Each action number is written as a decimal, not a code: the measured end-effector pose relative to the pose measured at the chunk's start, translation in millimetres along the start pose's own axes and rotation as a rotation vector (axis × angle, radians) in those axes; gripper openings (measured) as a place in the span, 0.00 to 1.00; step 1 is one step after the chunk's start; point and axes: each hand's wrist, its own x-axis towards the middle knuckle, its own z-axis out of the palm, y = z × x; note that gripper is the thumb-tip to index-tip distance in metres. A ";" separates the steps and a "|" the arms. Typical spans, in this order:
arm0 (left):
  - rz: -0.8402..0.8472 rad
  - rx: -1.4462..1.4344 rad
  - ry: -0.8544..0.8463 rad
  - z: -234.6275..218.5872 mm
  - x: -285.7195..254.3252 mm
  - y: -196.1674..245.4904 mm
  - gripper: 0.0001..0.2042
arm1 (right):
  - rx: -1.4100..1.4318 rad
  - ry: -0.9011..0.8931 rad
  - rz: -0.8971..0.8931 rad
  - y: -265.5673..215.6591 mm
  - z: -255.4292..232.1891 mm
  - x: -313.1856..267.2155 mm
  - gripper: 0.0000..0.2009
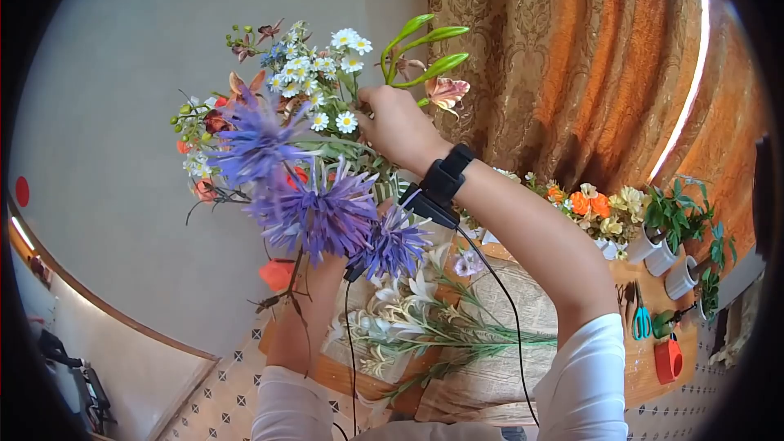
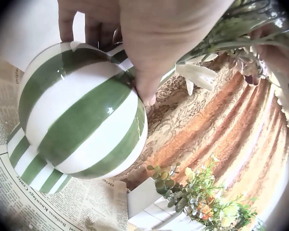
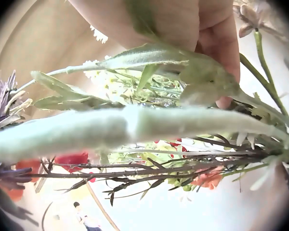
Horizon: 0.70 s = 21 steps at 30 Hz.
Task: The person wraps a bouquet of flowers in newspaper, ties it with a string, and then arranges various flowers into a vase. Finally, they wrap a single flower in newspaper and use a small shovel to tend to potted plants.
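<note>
My left hand point(image 2: 159, 33) grips the neck of a rounded vase point(image 2: 86, 115) with green and white stripes, thumb on one side and fingers on the other. Purple spiky flowers point(image 1: 322, 208) hide most of that hand in the head view. The vase holds a mixed bouquet of white daisies point(image 1: 302, 73), red and orange blooms and greenery. At the bouquet's right side, my right hand point(image 1: 404, 126) has its fingers curled among the stems, beside green buds point(image 1: 425, 49) and a pink-striped flower point(image 1: 447, 93). It pinches a stem there, partly covered by leaves point(image 3: 144, 57).
White lily stems point(image 1: 425, 310) lie across the table in front of me. Scissors point(image 1: 641, 322), a red container point(image 1: 668, 359) and potted plants point(image 1: 665, 253) stand at the right. Newspaper point(image 2: 43, 207) lies under the vase, near a white planter point(image 2: 147, 202). A patterned curtain point(image 1: 523, 49) hangs behind.
</note>
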 end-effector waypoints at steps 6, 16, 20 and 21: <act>0.001 -0.001 -0.007 0.2 0.3 -0.2 0.28 | 0.235 0.022 0.045 -1.6 -4.5 -4.0 0.09; 0.009 0.005 -0.010 2.4 4.2 4.7 0.28 | 0.067 0.106 -0.028 -11.7 -0.4 -5.4 0.12; 0.007 0.005 -0.011 2.0 1.6 6.1 0.28 | 0.030 0.107 -0.048 -14.8 -3.7 -3.4 0.14; 0.009 0.005 -0.010 2.8 1.6 6.7 0.27 | 0.041 0.120 -0.059 -14.0 -4.6 -1.2 0.14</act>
